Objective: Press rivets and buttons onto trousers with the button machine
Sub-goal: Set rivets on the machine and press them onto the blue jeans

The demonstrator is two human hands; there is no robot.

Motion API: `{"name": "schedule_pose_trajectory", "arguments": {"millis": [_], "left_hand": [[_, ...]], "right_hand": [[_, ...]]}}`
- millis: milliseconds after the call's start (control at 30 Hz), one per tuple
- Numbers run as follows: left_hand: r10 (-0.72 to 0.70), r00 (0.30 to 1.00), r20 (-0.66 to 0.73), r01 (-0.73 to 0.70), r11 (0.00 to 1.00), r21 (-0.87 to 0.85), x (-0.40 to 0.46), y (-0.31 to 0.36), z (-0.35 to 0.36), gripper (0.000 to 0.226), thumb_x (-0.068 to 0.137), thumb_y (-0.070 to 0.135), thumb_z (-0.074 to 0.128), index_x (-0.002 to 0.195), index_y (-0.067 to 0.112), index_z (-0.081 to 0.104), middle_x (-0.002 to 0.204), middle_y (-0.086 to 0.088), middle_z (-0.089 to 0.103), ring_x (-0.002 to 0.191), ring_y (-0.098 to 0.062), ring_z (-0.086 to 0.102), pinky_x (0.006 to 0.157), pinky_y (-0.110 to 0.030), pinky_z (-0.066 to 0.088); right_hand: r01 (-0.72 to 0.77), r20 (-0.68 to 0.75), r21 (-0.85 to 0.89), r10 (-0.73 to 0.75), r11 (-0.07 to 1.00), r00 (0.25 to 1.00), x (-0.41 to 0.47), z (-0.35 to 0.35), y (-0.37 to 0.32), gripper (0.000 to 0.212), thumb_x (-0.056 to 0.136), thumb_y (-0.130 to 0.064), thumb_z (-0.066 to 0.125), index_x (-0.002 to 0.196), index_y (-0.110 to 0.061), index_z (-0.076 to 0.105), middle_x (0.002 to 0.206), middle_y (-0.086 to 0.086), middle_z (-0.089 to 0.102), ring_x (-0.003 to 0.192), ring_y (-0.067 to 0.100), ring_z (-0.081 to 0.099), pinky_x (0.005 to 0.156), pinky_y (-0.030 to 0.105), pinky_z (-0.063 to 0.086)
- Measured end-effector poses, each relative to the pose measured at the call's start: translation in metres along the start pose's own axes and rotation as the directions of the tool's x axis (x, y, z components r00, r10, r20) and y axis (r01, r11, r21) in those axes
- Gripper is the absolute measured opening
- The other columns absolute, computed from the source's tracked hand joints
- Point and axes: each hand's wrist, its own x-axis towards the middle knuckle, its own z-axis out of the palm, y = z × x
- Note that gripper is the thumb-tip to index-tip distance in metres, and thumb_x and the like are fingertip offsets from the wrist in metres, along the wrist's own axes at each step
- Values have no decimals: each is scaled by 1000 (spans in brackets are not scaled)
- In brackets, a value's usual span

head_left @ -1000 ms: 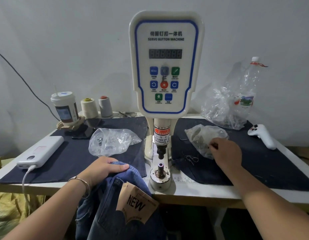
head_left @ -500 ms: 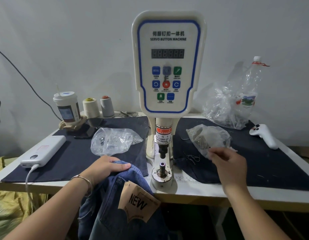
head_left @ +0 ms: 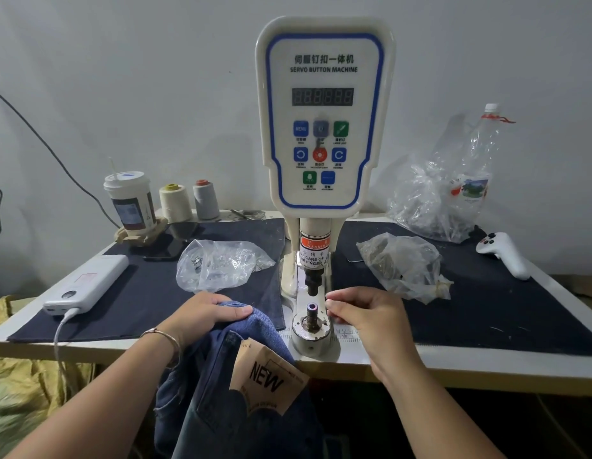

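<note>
from the head camera: the left hand (head_left: 207, 313) gripped a bunched fold of the blue trousers (head_left: 228, 376) at the table's (head_left: 453, 366) front edge, just left of the button machine (head_left: 324, 127). the trousers hung over the edge, a brown "new" tag (head_left: 266, 379) showing. the right hand (head_left: 361, 316) hovered just right of the lower die post (head_left: 312, 314), fingers curled with tips pinched together; whether they held a rivet could not be told. clear bags of hardware lay on dark cloth, one to the left (head_left: 218, 263), one to the right (head_left: 404, 263).
</note>
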Motion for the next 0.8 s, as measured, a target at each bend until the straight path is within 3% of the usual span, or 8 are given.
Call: {"name": "schedule_pose_trajectory", "arguments": {"millis": [267,533,800], "left_hand": [[10,1000,0,-10,1000,2,0,0,0,25,79,35,78,66,15,71,69,-6,70,63,-13,62,64,-23,45],[4,1000,-17,-4,1000,2,4,-4,0,26,77,37,79,64,16,70,65,-3,66,60,-12,59,60,-22,43],[3,1000,-1,-3,1000,-15,3,-4,-1,28,77,36,80,70,12,69,68,-7,66,64,-16,58,67,-28,43]], "right_hand": [[-131,49,55,128,990,991,8,15,-8,20,76,7,73,72,-12,74,67,8,73,58,10,67,57,17,54],[-219,120,202,198,955,973,10,15,-6,20,73,13,72,76,-7,73,71,10,73,64,15,71,56,18,54],[-392,184,365,347,845,920,12,13,-8,15,80,13,64,81,-1,68,75,17,73,56,12,68,45,16,50]]}}
